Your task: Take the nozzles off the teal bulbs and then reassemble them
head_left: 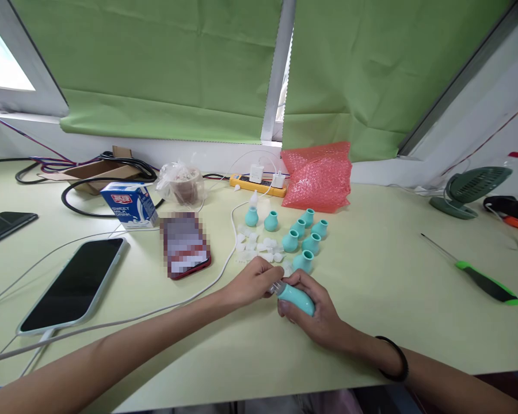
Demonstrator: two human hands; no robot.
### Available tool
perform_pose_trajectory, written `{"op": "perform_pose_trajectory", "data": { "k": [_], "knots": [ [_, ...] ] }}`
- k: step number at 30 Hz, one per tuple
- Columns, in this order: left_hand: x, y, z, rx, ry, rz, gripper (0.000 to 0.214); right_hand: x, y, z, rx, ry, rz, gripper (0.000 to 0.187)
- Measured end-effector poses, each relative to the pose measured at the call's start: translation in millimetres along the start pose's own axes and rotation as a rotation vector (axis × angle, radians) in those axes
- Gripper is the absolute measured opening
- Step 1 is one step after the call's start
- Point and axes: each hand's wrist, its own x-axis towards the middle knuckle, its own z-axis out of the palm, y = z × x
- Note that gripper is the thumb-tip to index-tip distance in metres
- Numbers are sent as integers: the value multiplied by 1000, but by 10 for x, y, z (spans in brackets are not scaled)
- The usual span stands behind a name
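My right hand (317, 310) is wrapped round a turquoise squeeze bulb (299, 298), which lies tilted with its narrow end toward the left. A clear nozzle (277, 287) sits at that end, and the closed fingers of my left hand (259, 282) pinch it; how far it is seated is hidden. Just beyond my hands, several open-necked turquoise bulbs (290, 241) stand upright. One bulb (251, 217) at the back left carries a clear nozzle. Several small whitish translucent pieces (265, 248) lie scattered left of the bulbs.
Left of my hands are a phone with a red case (187, 247), a larger phone (75, 284), a milk carton (129, 206) and a white cable (190, 299). A yellow power strip (259, 185) and pink bubble wrap (317, 178) lie behind. A screwdriver (479, 276) and green fan (466, 190) are right.
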Motion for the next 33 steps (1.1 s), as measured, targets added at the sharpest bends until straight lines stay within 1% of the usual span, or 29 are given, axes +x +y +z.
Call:
{"op": "perform_pose_trajectory", "data": {
  "k": [3,5,7,8,9,10,11,14,16,18,21,24,25,27,29,31,33],
  "knots": [
    [-2,-25,44,-296,-80,-140,36,-36,-16,-8,-94,55,-130,16],
    [-4,-15,42,-435,-138,-227,35,-69,13,-17,-191,124,-277,19],
    [-13,17,6,-523,-207,-279,37,-105,64,-28,-259,186,-443,27],
    [-20,39,-24,-531,-217,-279,38,-121,89,-35,-275,209,-505,32],
    [-29,62,-62,-500,-186,-257,39,-134,107,-42,-284,221,-540,35],
    [-37,86,-106,-416,-111,-216,40,-144,117,-50,-291,221,-544,37],
    [-41,105,-155,-284,1,-151,41,-151,116,-59,-304,214,-524,38],
    [-8,111,-317,263,353,110,38,-154,62,-93,-365,130,-450,39],
    [59,48,-416,555,482,209,27,-147,15,-110,-403,76,-418,39],
    [144,-60,-481,753,510,219,20,-133,-11,-113,-452,65,-385,37],
    [245,-232,-503,962,493,266,18,-96,-3,-108,-442,95,-355,33],
    [268,-328,-462,1098,462,331,26,-21,6,-164,-330,158,-425,31],
    [261,-342,-442,1137,447,349,29,14,-2,-209,-298,209,-462,31],
    [238,-359,-398,1203,423,358,35,96,-32,-336,-253,364,-524,31],
    [218,-374,-355,1243,392,339,40,182,-57,-493,-228,524,-541,30],
    [205,-385,-319,1257,338,322,45,255,-50,-649,-253,615,-514,30],
    [198,-378,-294,1249,276,310,51,304,-2,-784,-338,650,-436,28]
  ]
}}
